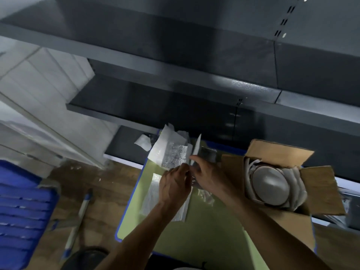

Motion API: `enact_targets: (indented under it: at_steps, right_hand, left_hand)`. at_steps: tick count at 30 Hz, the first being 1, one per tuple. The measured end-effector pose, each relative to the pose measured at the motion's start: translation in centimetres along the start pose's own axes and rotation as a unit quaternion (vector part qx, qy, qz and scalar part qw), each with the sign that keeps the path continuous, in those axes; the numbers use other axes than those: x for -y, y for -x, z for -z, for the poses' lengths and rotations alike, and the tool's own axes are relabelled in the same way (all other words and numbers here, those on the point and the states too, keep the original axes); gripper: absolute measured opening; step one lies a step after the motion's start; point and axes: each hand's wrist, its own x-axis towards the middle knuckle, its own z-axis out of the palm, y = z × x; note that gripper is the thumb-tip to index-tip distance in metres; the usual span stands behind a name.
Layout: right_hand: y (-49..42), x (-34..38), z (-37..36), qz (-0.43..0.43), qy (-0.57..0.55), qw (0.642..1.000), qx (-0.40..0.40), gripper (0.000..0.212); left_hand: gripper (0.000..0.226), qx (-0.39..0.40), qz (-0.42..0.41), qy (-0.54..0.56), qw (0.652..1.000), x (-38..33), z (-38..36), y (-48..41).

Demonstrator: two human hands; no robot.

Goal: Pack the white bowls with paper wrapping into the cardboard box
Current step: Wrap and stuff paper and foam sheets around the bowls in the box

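An open cardboard box (315, 184) stands at the right of the green table. Inside it a white bowl (269, 187) lies upside down in crumpled paper. At the table's far middle a sheet of white wrapping paper (171, 152) is lifted off the surface. My left hand (175, 184) pinches its near edge. My right hand (206, 172) meets the left at that edge, fingers curled on the paper and on a thin white rim (196, 147) standing on edge; whether that is a bowl I cannot tell. More paper (153, 193) lies flat under my left wrist.
The green table (210, 230) has a blue edge. Dark metal shelves (175, 84) hang above and behind it. Stacked blue crates (21, 209) sit at the left on the wooden floor, with a white pole (79, 215) lying beside them. A small crumpled paper scrap (204, 195) lies near my right forearm.
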Motion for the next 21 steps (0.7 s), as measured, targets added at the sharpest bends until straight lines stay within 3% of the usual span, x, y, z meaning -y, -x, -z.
enact_targets:
  at_steps: [4,8,14,21]
  right_hand:
    - [-0.1,0.2,-1.0,-0.045,-0.001,0.999,0.006,0.023]
    - [0.5,0.6,-1.1,-0.039,0.048,0.998,-0.021,0.018]
    - [1.9,1.5,0.5,-0.015,0.090,0.993,-0.078,0.017]
    - [4.2,0.8,2.8,-0.005,0.068,0.993,-0.092,0.024]
  left_hand:
    - [0.002,-0.010,-0.017,0.042,0.999,1.7,-0.3,1.8]
    - [0.030,0.035,-0.017,0.007,0.999,3.6,-0.9,3.5]
    - [0.056,0.242,0.025,-0.121,0.962,5.6,-2.7,6.1]
    - [0.051,0.212,0.023,-0.108,0.971,4.5,-3.4,5.9]
